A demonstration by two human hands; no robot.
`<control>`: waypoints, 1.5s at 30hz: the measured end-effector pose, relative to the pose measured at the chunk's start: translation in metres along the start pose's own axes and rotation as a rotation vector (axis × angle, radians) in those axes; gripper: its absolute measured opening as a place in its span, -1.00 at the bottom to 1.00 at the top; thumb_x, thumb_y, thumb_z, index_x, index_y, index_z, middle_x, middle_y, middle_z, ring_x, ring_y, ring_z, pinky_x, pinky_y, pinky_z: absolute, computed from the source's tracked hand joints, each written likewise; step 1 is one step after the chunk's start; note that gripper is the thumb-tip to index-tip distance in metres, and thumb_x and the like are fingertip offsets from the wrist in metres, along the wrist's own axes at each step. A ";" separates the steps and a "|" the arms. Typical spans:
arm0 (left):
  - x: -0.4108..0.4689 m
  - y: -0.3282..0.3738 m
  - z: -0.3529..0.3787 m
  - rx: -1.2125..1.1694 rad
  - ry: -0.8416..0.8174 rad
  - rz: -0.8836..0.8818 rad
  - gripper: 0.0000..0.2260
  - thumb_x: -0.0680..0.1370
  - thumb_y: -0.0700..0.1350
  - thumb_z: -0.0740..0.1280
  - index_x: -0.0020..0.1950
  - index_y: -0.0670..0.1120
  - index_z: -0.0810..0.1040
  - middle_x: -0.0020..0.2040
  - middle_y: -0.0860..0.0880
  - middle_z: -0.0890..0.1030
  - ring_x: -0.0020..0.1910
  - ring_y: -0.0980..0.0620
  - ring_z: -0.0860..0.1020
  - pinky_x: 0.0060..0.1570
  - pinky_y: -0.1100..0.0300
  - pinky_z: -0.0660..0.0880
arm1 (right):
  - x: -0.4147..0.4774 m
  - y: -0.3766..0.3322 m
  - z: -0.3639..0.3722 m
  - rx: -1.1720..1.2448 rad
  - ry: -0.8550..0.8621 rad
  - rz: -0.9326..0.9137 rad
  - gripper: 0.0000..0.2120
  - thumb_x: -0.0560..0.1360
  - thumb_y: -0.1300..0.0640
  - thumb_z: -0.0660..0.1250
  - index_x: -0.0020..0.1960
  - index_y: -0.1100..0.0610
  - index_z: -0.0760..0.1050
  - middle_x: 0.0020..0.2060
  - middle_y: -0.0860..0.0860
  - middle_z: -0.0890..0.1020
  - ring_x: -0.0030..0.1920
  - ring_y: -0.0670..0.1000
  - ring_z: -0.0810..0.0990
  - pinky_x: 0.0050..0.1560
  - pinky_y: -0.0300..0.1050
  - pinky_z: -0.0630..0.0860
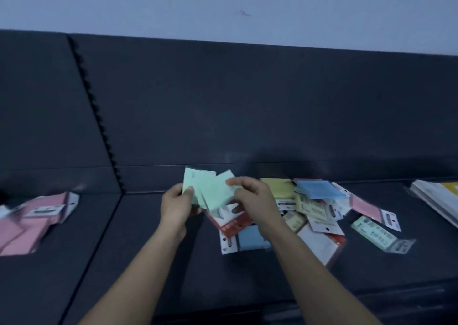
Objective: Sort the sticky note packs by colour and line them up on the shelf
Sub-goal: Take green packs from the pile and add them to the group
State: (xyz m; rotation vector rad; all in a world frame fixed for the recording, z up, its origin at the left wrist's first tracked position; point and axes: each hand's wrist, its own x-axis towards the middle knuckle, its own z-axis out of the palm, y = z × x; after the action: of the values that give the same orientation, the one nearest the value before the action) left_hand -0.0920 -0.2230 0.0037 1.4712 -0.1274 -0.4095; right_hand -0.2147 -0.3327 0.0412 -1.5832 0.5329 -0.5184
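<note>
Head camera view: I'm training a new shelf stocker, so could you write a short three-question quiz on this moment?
1. True or false: the left hand and the right hand both hold green packs.
2. What colour is the group of packs at the far left of the shelf? A blue, B pink, C yellow.
3. Fill in: the mixed pile lies to the ____ of the hands.
Key: 1 true; 2 B; 3 right.
</note>
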 end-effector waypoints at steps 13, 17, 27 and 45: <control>-0.036 0.023 -0.191 -0.070 0.270 0.079 -0.87 0.61 -0.28 0.19 0.02 -0.21 0.54 -0.09 -0.16 0.64 -0.20 -0.07 0.60 -0.33 0.15 0.55 | -0.026 0.001 0.187 -0.020 -0.243 -0.197 -0.41 0.49 0.37 0.32 0.41 -0.06 0.30 -0.08 -0.03 0.60 -0.18 -0.07 0.60 -0.28 -0.24 0.52; -0.049 0.034 -0.262 -0.041 0.325 0.114 -0.89 0.60 -0.30 0.21 0.02 -0.22 0.53 -0.10 -0.13 0.61 -0.20 -0.03 0.57 -0.35 0.20 0.59 | -0.041 0.006 0.254 -0.030 -0.258 -0.228 -0.53 0.47 0.32 0.32 0.23 -0.13 0.45 0.01 -0.02 0.65 -0.04 0.07 0.65 -0.15 -0.01 0.59; -0.059 0.043 -0.415 0.032 0.373 0.141 -0.86 0.59 -0.30 0.24 0.12 -0.16 0.50 -0.02 -0.09 0.61 -0.13 -0.02 0.60 -0.39 0.23 0.57 | -0.081 0.004 0.398 -0.061 -0.317 -0.250 -0.57 0.47 0.36 0.32 0.24 -0.02 0.53 -0.10 -0.19 0.65 -0.12 0.15 0.64 -0.12 0.08 0.63; 0.022 0.030 -0.558 0.512 0.602 0.029 -0.47 0.53 -0.24 0.32 0.46 0.01 0.28 0.32 -0.08 0.46 0.15 -0.11 0.53 0.08 -0.02 0.55 | -0.013 0.017 0.572 -0.421 -0.417 -0.263 -0.59 0.53 0.23 0.30 0.35 0.00 0.44 0.22 0.02 0.53 0.02 0.01 0.56 0.07 -0.21 0.43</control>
State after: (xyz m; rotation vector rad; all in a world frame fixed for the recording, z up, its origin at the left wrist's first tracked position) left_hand 0.1182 0.2942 -0.0305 2.0330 0.2458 0.1168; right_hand 0.1267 0.1232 -0.0179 -2.1146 0.1153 -0.2630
